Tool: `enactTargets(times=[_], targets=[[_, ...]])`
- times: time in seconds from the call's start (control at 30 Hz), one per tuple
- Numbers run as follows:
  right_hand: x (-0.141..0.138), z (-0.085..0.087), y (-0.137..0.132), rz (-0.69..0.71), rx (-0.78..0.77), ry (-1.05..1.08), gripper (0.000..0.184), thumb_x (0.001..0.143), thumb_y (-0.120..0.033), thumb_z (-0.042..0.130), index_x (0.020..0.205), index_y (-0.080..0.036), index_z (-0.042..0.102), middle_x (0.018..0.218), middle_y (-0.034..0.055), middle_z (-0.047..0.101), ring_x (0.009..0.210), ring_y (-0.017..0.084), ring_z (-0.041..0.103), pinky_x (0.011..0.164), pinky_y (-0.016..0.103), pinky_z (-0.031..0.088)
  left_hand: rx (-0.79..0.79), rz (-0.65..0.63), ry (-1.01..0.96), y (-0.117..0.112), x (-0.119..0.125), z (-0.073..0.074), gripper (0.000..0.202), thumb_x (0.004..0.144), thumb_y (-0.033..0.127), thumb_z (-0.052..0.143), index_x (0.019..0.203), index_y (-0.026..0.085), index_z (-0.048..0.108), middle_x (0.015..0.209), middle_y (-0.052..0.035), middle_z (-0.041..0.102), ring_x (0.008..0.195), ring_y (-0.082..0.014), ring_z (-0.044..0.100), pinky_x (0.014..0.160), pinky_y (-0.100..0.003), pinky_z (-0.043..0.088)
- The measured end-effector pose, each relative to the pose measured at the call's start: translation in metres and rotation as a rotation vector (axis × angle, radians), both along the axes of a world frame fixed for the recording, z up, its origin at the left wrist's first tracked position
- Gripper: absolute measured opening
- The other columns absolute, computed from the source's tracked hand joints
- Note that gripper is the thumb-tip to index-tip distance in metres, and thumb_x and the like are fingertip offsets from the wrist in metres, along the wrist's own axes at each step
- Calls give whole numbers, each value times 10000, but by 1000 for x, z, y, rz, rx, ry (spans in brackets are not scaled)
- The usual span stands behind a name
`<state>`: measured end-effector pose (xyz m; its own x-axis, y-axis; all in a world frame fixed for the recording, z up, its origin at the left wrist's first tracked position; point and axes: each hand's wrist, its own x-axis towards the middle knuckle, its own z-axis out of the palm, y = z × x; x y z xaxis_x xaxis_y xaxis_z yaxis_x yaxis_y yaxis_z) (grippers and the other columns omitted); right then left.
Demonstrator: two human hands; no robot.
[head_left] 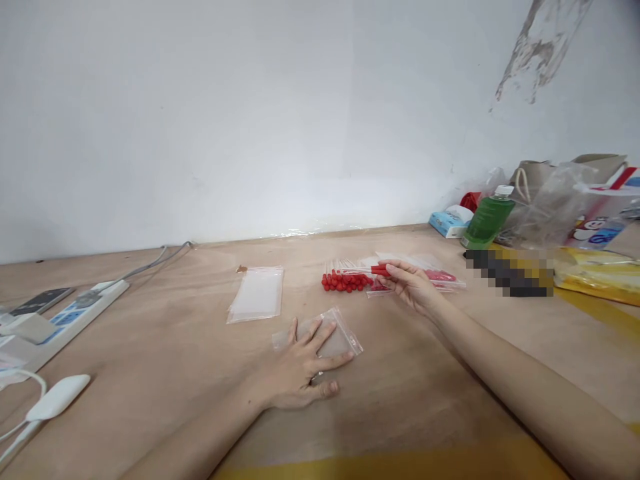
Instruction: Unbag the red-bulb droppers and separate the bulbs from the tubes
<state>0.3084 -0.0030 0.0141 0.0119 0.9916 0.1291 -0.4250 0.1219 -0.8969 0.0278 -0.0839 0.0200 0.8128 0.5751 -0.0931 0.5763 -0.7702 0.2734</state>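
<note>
My left hand [305, 370] lies spread over a clear zip bag [341, 333], its fingers apart and pressing the bag to the table. In my right hand [410, 287] a few thin white sticks with red tips [381, 270] are pinched at their red ends, the pale shafts pointing left. Just beneath them rests a pile of red-tipped sticks [345, 281], tips toward me. Behind and beside my right hand are clear zip bags with red contents [443, 277]. A stack of flat, clear bags [257, 293] sits to the left.
On the left are a white power strip [107, 293], a dark phone-like slab [43, 301] and a white cabled plug [60, 398]. A green bottle [489, 217], a blue tissue pack [447, 223], plastic bags [555, 207] and a yellow package [597, 277] crowd the right. A wall [225, 120] rises behind.
</note>
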Motion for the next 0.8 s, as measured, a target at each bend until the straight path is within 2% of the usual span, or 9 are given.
enactTargets(times=[0.1, 0.17, 0.27, 0.33, 0.47, 0.63, 0.73, 0.8], targets=[[-19, 5, 0, -74, 142, -176, 278, 653, -351, 699, 887, -212, 641, 841, 10, 667, 733, 126, 633, 754, 291, 521, -12, 44, -23, -6, 1, 1, 482, 861, 531, 328, 1322, 399, 284, 1478, 4, 2, 1323, -377, -18, 992, -650, 22], [-32, 9, 4, -176, 302, -369, 263, 694, -358, 660, 913, -214, 634, 874, 25, 648, 791, 144, 621, 761, 310, 510, 43, 162, -149, -4, 0, 1, 427, 900, 450, 288, 1316, 364, 329, 1460, -11, 172, 1328, -311, 133, 1040, -559, 130], [-52, 14, 13, -327, 576, -675, 198, 762, -313, 587, 923, -206, 634, 920, 47, 607, 854, 151, 586, 763, 301, 492, 199, 433, -382, 10, -7, 0, 348, 904, 354, 318, 1167, 253, 522, 1218, -54, 505, 1147, -215, 433, 979, -400, 327], [-68, 15, 21, -383, 672, -812, 180, 798, -269, 541, 940, -198, 624, 914, 52, 593, 839, 143, 573, 756, 288, 481, 270, 562, -425, 21, -13, -3, 270, 854, 355, 424, 995, 207, 601, 1013, -58, 581, 993, -209, 507, 891, -373, 385], [-103, 9, 35, -400, 702, -1081, 173, 840, -218, 483, 964, -178, 597, 934, 60, 576, 846, 135, 556, 759, 259, 445, 219, 647, -335, 32, -20, -11, 209, 749, 380, 552, 826, 195, 609, 828, -44, 565, 854, -220, 512, 765, -356, 405], [-129, -3, 41, -352, 753, -1610, 199, 874, -249, 436, 975, -165, 586, 971, 80, 585, 902, 163, 518, 772, 293, 375, 129, 618, -321, 30, -30, -7, 166, 754, 337, 513, 685, 186, 531, 724, -17, 556, 723, -179, 516, 644, -285, 385], [-130, -6, 39, -335, 783, -1684, 174, 854, -250, 465, 913, -173, 610, 947, 91, 605, 951, 209, 481, 825, 373, 309, -12, 673, -404, 41, -55, 2, 214, 767, 388, 471, 683, 190, 474, 583, 25, 521, 540, -135, 478, 518, -239, 347], [-128, -7, 36, -328, 803, -1733, 176, 848, -263, 473, 900, -178, 618, 947, 92, 613, 957, 219, 466, 854, 415, 266, -11, 763, -571, 55, -77, 7, 256, 746, 432, 476, 670, 189, 445, 568, 31, 516, 521, -126, 481, 500, -228, 349]])
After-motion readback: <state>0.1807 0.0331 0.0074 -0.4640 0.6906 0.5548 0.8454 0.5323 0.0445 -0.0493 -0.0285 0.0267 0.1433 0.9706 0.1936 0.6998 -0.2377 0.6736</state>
